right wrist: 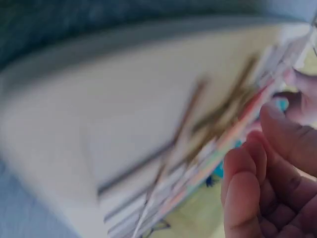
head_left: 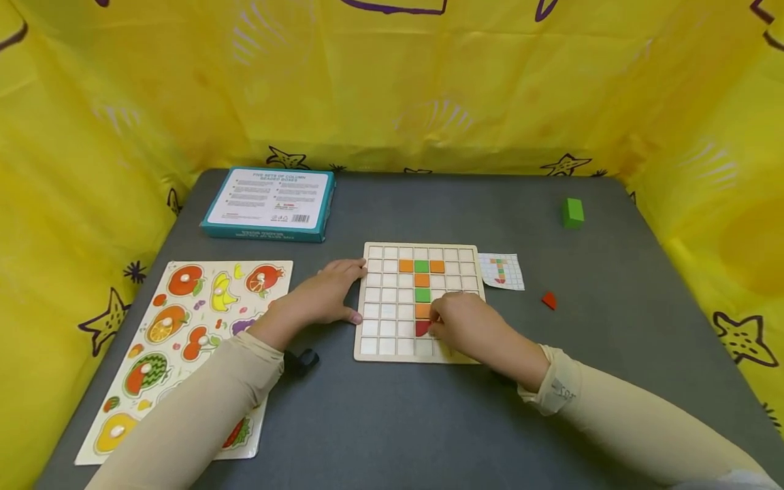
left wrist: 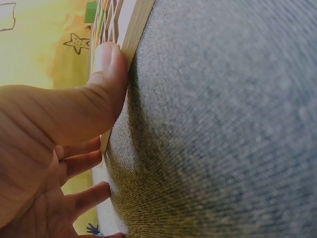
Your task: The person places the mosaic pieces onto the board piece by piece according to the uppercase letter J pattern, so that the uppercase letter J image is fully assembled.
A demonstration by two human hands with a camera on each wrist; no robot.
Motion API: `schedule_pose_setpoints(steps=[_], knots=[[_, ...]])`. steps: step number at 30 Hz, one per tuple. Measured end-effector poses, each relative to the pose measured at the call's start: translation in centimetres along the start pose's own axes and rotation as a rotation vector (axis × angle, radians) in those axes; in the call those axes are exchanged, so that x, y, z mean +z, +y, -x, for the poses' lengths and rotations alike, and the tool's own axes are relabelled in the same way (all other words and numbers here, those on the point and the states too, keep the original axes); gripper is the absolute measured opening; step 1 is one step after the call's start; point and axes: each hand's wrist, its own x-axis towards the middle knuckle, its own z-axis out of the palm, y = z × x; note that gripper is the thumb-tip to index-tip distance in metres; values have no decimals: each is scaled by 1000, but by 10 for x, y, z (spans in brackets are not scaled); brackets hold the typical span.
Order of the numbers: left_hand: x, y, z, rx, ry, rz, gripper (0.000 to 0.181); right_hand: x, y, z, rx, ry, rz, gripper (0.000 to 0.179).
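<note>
A wooden grid board (head_left: 386, 357) lies on the table with orange and green square tiles (head_left: 421, 280) set in a T shape. At the foot of that column sits a red round-edged piece (head_left: 422, 328). My right hand (head_left: 468, 327) is over the board's lower right, its thumb and curled index finger pinching at the red piece's right edge. In the right wrist view the hand (right wrist: 277, 183) covers part of the grid. My left hand (head_left: 321, 292) touches the board's left edge with spread fingers; in the left wrist view its thumb (left wrist: 106, 74) rests against the wooden rim.
A small pattern card (head_left: 502, 271) touches the board's right side. Beyond it lie a loose red piece (head_left: 549, 300) and a green block (head_left: 573, 213). On the left are a fruit puzzle board (head_left: 208, 309) and a teal-edged box (head_left: 269, 204). Yellow cloth (head_left: 392, 88) surrounds the table.
</note>
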Motion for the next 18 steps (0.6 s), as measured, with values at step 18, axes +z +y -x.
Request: schedule_pose_setpoints(steps=[18], knots=[[1, 0, -1, -11, 0, -15, 89, -52, 177, 59, 36, -78, -33, 27]])
